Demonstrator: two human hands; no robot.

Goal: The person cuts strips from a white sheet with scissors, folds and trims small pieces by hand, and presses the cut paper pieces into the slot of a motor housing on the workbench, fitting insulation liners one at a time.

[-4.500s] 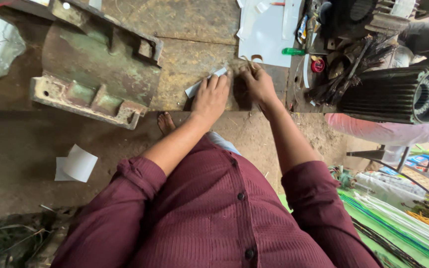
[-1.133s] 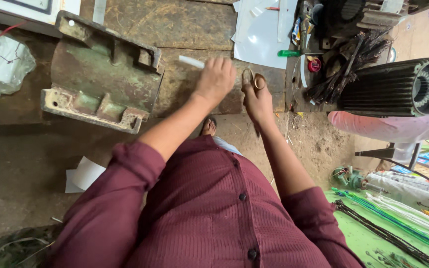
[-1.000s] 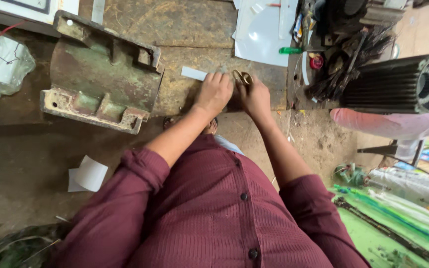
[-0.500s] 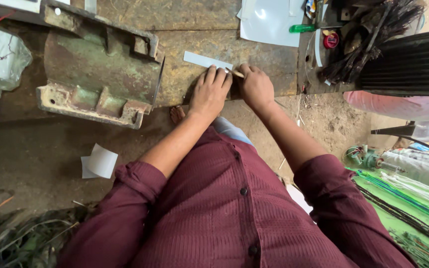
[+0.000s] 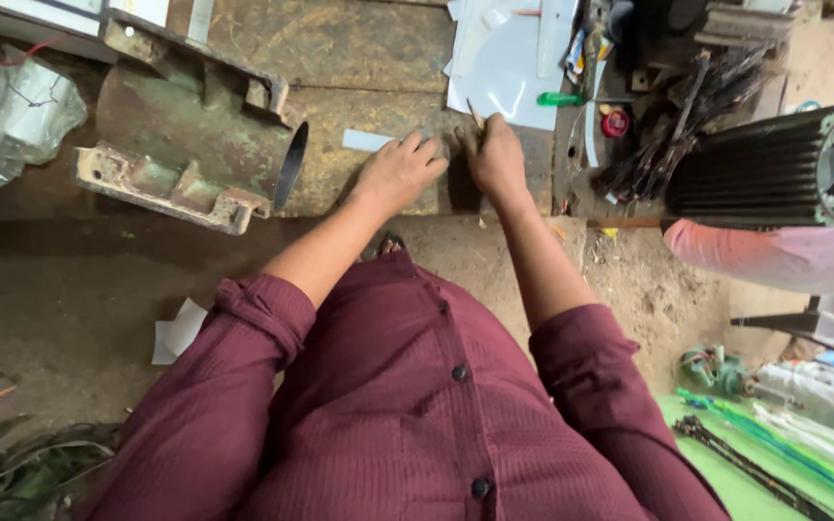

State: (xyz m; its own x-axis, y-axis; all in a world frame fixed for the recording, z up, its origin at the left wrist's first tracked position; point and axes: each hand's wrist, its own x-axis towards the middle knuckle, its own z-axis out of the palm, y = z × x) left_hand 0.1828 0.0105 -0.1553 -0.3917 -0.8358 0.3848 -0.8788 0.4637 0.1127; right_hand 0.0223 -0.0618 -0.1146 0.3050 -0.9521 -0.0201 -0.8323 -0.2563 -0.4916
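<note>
My left hand (image 5: 396, 174) lies flat on the worn wooden bench (image 5: 359, 58), fingers spread, pressing down one end of a white paper strip (image 5: 366, 141) that sticks out to its left. My right hand (image 5: 496, 159) is right beside it, closed around a thin brown pencil-like stick (image 5: 475, 114) whose end points up and away from me. The two hands almost touch. What lies under my palms is hidden.
A rusty green metal housing (image 5: 195, 145) sits on the bench at left, with a plastic bag (image 5: 12, 111) beyond it. White sheets (image 5: 504, 68), a green marker (image 5: 560, 98), dark tools (image 5: 687, 106) and a ribbed black motor (image 5: 774, 164) are at right. Another person's pink sleeve (image 5: 774, 256) is below the motor.
About a second ago scissor handles showed at my right hand; now a thin stick shows there. Both hands have stayed together on the bench by the paper strip.
</note>
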